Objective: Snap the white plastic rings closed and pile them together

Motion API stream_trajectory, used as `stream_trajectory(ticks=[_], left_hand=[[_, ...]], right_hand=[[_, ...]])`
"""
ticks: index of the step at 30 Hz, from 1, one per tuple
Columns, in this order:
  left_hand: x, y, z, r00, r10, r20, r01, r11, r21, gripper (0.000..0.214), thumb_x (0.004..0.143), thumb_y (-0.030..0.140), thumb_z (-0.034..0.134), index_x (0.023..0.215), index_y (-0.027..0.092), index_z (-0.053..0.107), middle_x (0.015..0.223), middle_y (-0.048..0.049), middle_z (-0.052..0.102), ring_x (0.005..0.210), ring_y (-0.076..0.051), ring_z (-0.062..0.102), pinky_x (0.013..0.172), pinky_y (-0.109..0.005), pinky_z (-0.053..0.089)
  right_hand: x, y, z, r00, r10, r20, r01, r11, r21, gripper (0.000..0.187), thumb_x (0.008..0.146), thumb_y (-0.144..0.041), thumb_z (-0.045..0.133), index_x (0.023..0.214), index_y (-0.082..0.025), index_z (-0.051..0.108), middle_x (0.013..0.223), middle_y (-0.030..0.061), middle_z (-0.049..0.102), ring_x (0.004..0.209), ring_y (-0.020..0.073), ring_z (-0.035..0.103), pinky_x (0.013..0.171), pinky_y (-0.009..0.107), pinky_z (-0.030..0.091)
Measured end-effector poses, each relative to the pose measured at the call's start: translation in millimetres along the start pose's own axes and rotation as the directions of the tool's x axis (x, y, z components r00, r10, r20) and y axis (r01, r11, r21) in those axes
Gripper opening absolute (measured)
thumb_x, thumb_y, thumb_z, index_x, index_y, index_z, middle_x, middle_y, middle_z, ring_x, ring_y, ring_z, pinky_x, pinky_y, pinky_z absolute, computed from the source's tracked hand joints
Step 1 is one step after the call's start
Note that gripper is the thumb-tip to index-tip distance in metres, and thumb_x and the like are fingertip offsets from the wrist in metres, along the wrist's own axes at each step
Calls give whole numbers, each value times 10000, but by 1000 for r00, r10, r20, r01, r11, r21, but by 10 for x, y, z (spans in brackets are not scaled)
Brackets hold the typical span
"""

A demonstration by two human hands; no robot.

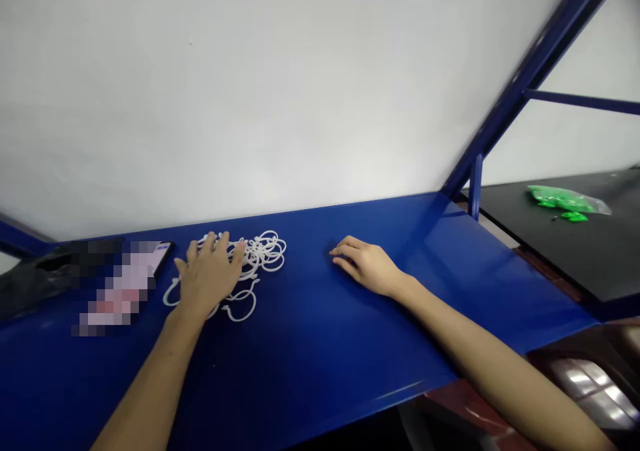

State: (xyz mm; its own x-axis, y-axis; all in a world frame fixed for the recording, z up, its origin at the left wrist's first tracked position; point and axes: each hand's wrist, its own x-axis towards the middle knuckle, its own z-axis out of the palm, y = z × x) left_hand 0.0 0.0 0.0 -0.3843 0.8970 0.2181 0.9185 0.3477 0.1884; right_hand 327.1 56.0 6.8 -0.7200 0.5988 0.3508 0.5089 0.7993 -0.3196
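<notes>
A loose pile of thin white plastic rings [270, 250] lies on the blue table [300, 344], left of its middle. My left hand [210, 274] rests palm down over the pile with its fingers spread, covering part of it. Several rings stick out below and to the right of that hand. To the right of the pile, apart from it, my right hand [367, 262] lies on the bare tabletop. Its fingers are loosely bent and slightly apart, and nothing shows in them.
Left of the pile lies a phone [163, 254], mostly pixelated, beside a black bag [35, 278]. A white wall [310, 91] stands behind the table. At the right are a blue metal frame [515, 84] and a black table [550, 244] holding a bag of green pieces [565, 199].
</notes>
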Motion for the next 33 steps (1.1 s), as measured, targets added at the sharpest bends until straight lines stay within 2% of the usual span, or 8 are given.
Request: stream_trajectory(ticks=[2, 4, 9, 16, 21, 26, 30, 33], left_hand=[[12, -1, 72, 997, 25, 70, -23, 999, -27, 715, 957, 593, 259, 1435, 118, 498, 1561, -199, 395, 1451, -487, 247, 1090, -746, 231], [8, 40, 114, 991, 115, 64, -111, 992, -56, 690, 967, 572, 252, 1422, 121, 508, 1529, -184, 448, 1447, -442, 279, 1107, -699, 259], [-33, 179, 101, 974, 228, -5, -228, 972, -52, 565, 975, 477, 302, 1349, 151, 575, 1378, -176, 583, 1307, -386, 435, 997, -580, 424], [-10, 164, 99, 945, 287, -157, -296, 955, -32, 465, 972, 396, 341, 1237, 140, 624, 1165, -166, 655, 1112, -332, 539, 935, -477, 452], [-6, 76, -112, 977, 136, -164, -138, 990, 1, 513, 962, 475, 341, 1254, 147, 606, 1226, -195, 621, 1167, -378, 535, 945, -513, 457], [-297, -168, -302, 1000, -3, -12, 4, 997, 79, 845, 889, 746, 286, 1408, 114, 502, 1411, -254, 515, 1297, -491, 451, 973, -623, 432], [-538, -369, -168, 995, -34, 97, 25, 995, 92, 942, 844, 808, 296, 1515, 154, 390, 1569, -236, 357, 1365, -536, 379, 1029, -703, 355], [-501, -438, -8, 993, -25, 115, 21, 999, 31, 960, 854, 796, 299, 1543, 129, 331, 1597, -244, 297, 1415, -537, 305, 1081, -703, 303]], right_hand=[[6, 1, 8, 1000, 5, 20, -5, 1000, 3, 231, 1019, -269, 499, 1155, -185, 666, 1125, 84, 677, 966, 189, 694, 861, 341, 578], [12, 3, 17, 999, 4, 39, -4, 1000, 5, 231, 1018, -269, 502, 1148, -179, 670, 1098, 86, 688, 965, 191, 692, 862, 341, 572], [21, 4, 37, 999, -14, 49, 13, 1000, 21, 219, 1015, -267, 513, 1124, -182, 683, 1046, 84, 709, 962, 193, 681, 874, 346, 555], [21, 23, 51, 999, -24, 37, 22, 999, 48, 206, 1009, -259, 523, 1101, -178, 689, 1030, 89, 719, 958, 200, 680, 874, 359, 555], [19, 35, 54, 999, -16, 40, 13, 998, 67, 199, 1006, -253, 531, 1098, -173, 689, 1039, 85, 721, 964, 199, 679, 883, 360, 554], [20, 21, 49, 999, -10, 38, 7, 996, 85, 187, 997, -248, 549, 1087, -167, 691, 1044, 82, 716, 958, 200, 675, 882, 357, 552], [20, 7, 54, 999, -6, 51, 2, 996, 89, 194, 998, -248, 546, 1094, -164, 691, 1043, 89, 706, 960, 199, 677, 875, 353, 552], [19, 2, 55, 998, 5, 58, -11, 995, 99, 190, 996, -243, 549, 1093, -164, 692, 1051, 87, 703, 970, 201, 675, 888, 352, 546]])
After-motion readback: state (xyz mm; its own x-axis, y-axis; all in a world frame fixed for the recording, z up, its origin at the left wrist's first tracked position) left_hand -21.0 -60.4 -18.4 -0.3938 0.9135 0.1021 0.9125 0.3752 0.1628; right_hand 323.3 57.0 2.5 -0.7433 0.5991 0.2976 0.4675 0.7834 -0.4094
